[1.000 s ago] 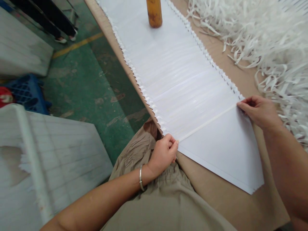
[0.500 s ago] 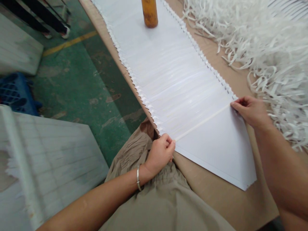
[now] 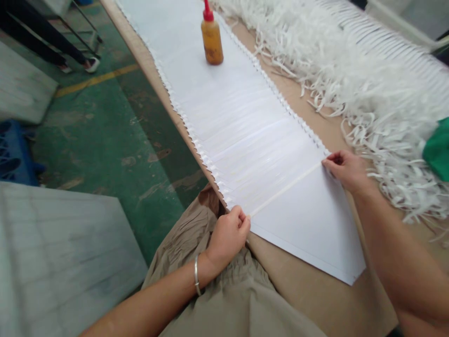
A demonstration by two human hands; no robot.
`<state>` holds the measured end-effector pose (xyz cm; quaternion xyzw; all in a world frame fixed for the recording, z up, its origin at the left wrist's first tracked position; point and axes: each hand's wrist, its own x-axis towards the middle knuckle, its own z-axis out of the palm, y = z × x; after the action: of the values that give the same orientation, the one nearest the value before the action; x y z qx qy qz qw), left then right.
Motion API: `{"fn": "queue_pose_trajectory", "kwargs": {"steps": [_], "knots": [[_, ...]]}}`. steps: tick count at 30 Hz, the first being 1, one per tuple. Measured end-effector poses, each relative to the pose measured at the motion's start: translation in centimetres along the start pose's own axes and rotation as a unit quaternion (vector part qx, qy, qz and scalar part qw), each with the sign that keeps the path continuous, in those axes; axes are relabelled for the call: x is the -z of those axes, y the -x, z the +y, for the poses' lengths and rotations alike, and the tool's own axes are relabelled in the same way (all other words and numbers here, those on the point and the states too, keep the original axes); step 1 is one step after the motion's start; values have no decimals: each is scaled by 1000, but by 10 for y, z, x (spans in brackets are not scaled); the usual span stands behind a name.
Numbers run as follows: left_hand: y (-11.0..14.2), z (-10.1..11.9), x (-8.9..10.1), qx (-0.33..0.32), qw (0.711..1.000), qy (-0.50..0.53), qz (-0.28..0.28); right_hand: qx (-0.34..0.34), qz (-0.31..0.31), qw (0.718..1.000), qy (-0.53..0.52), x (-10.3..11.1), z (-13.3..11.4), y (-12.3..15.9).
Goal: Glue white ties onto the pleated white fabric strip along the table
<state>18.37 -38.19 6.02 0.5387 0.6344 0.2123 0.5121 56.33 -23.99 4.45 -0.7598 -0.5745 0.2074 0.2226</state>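
A narrow off-white strip (image 3: 286, 188) is stretched straight across a long row of overlapping white paper sheets (image 3: 305, 224). My left hand (image 3: 231, 230) pinches the strip's near end at the sheets' left edge. At the right edge, my right hand (image 3: 345, 169) pinches the other end between thumb and fingers. Folded-looking tabs line both long sides of the row beyond the strip. Farther up the sheets stands an upright squeeze bottle (image 3: 212, 42) with a red nozzle and amber contents.
A heap of white paper strips (image 3: 379, 93) lies along the right of the brown-covered table (image 3: 298, 271). A green object (image 3: 438, 150) sits at the right edge. Left are pale bins (image 3: 70, 234), a blue plastic pallet (image 3: 16, 154) and another person's legs (image 3: 42, 32).
The view has shifted, bringing the bottle's red nozzle and the green object into sight. Both hands keep their pinch on the strip, which lies in the same place on the sheets.
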Motion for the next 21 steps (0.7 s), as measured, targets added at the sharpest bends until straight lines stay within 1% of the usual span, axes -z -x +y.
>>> {"fn": "queue_pose_trajectory", "kwargs": {"steps": [2,4,5,6,7,8,10,12,13,14,16,18,21], "knots": [[2,-3,3,-9,1000,-19,-6,-13,40,999,-33,0,-1,3],[5,-5,9,-28,998,-56,-10,-11,94,994,-64,3,-2,12],[8,-4,12,-43,996,-80,-10,6,120,991,-64,4,-3,19],[10,-3,14,-64,993,-103,-7,38,139,988,-49,6,-4,27],[12,-1,16,-95,988,-125,-4,85,150,985,-25,7,-6,37],[13,3,17,-136,980,-142,1,140,148,979,1,7,-9,47],[12,12,13,-248,955,-164,6,248,113,961,38,4,-18,66],[7,22,5,-354,916,-189,4,322,66,943,54,-1,-29,83],[4,26,-1,-390,897,-208,2,343,46,936,59,-4,-34,89],[1,29,-6,-411,882,-231,0,358,30,931,65,-7,-38,94],[-5,34,-16,-425,863,-274,4,376,12,923,77,-12,-44,99],[-7,36,-23,-422,854,-304,9,386,4,918,89,-15,-46,102],[-9,36,-28,-414,848,-331,9,392,-1,914,106,-16,-45,102]]}}
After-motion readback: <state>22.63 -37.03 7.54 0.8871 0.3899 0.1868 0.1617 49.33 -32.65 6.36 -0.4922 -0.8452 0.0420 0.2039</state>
